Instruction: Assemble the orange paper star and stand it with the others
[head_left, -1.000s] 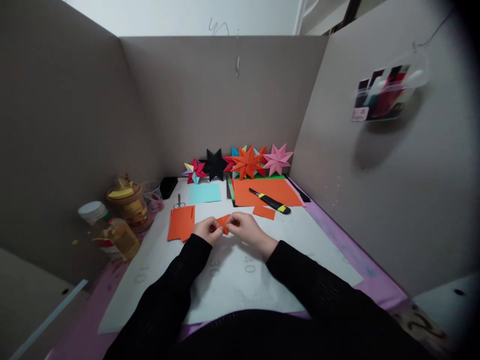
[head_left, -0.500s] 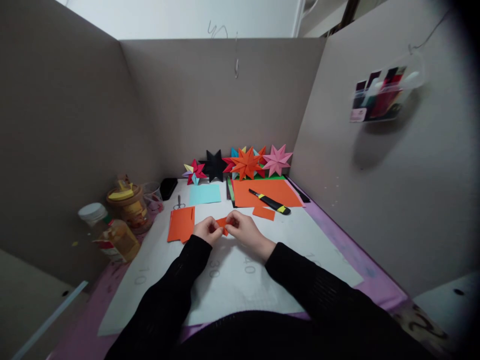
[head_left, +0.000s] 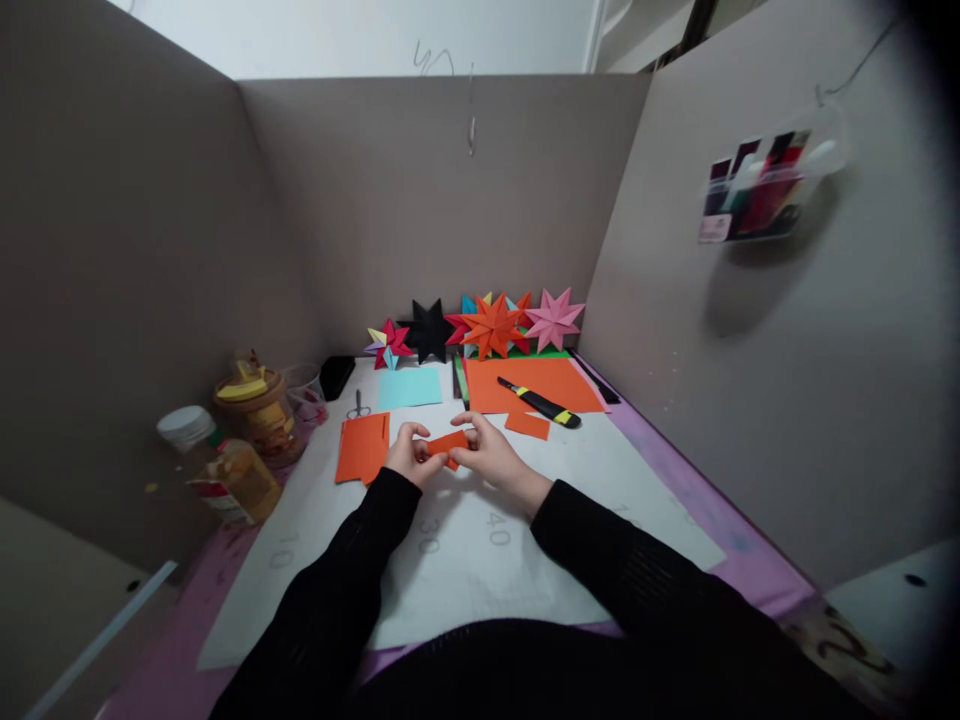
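Between my two hands is a small piece of orange paper (head_left: 448,443), seemingly folded, held just above the white sheet. My left hand (head_left: 411,456) pinches its left end between thumb and fingers. At the right end, my right hand (head_left: 484,452) grips it with the thumb in front and the index finger raised. A stack of orange paper pieces (head_left: 362,448) lies left of my left hand. To the right of my right hand rests a small orange rectangle (head_left: 527,426). Beyond it, a black and yellow utility knife (head_left: 540,403) lies on a large orange sheet (head_left: 487,385).
Small scissors (head_left: 358,406) and a light blue paper (head_left: 410,387) lie further back. Folded paper stars (head_left: 495,326) lean along the back panel. A glue bottle (head_left: 238,478), a brown tub (head_left: 259,415) and a clear cup (head_left: 305,393) stand at left. Grey panels enclose the desk.
My fingers have lifted and spread a little around the orange paper, so more of its face shows. Both hands stay in nearly the same place.
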